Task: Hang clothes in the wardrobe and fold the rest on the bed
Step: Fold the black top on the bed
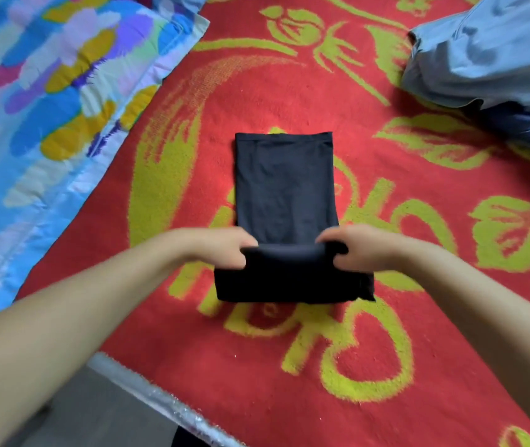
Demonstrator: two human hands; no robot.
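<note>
Folding: narrow black knit garment [284,188], frame centre, on red-and-yellow bed blanket [386,333].
Hands: left [225,248], right [350,250] each pinching near fold's corners.
Tip: carry both corners evenly, align edges.

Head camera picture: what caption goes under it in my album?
Both hands, left hand and right hand, fold a black garment on the red blanket.

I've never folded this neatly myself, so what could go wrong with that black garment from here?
Both hands, left hand and right hand, pinch only the corners of the raised fold on the black garment, so the middle may sag and crease. Uneven hands could lay the fold crooked against the long strip. The fuzzy red blanket may also drag the cloth out of line.
</note>
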